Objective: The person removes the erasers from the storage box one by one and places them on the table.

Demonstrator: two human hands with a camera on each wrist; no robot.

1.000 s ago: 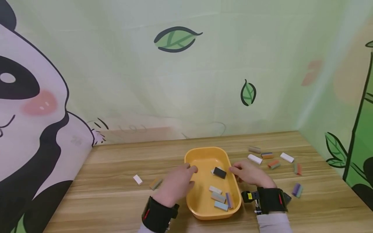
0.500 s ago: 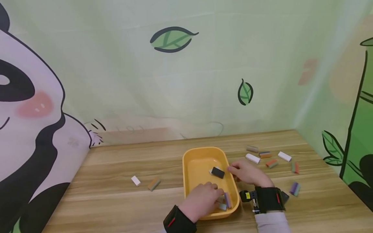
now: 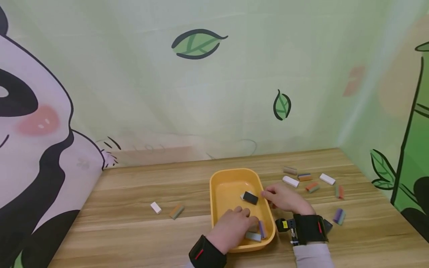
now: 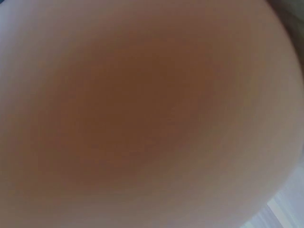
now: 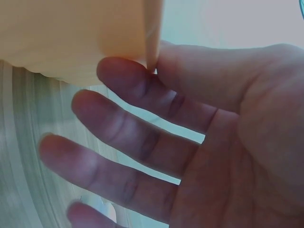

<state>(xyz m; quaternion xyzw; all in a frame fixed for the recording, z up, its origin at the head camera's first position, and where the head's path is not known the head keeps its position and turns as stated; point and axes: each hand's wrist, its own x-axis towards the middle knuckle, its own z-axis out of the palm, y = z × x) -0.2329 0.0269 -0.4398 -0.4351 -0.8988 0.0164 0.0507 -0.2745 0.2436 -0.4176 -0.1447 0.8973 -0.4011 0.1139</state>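
A yellow plastic tray (image 3: 231,182) stands on the wooden table and holds several small rectangular blocks. My left hand (image 3: 231,230) reaches into its near half, fingers bent down over a greyish block (image 3: 253,228). The fingertips are hidden, so I cannot tell whether they grip it. Beside them lie a light blue block (image 3: 253,236) and a purple-edged block (image 3: 262,229). Farther back in the tray, a black block (image 3: 250,198) leans on a white one. My right hand (image 3: 285,198) pinches the tray's right rim between thumb and index finger, its other fingers spread in the right wrist view.
Right of the tray lie several white and two-tone blocks, among them a white block (image 3: 327,179) and a purple-and-grey block (image 3: 339,217). A dark block (image 3: 327,226) sits partly behind the right wristband. On the left are a white block (image 3: 155,207) and an orange-and-grey block (image 3: 176,211).
My left hand has moved from the tray's left rim rightward and down onto the blocks in its near half. The light blue block has shifted slightly. My right hand stays at the rim.
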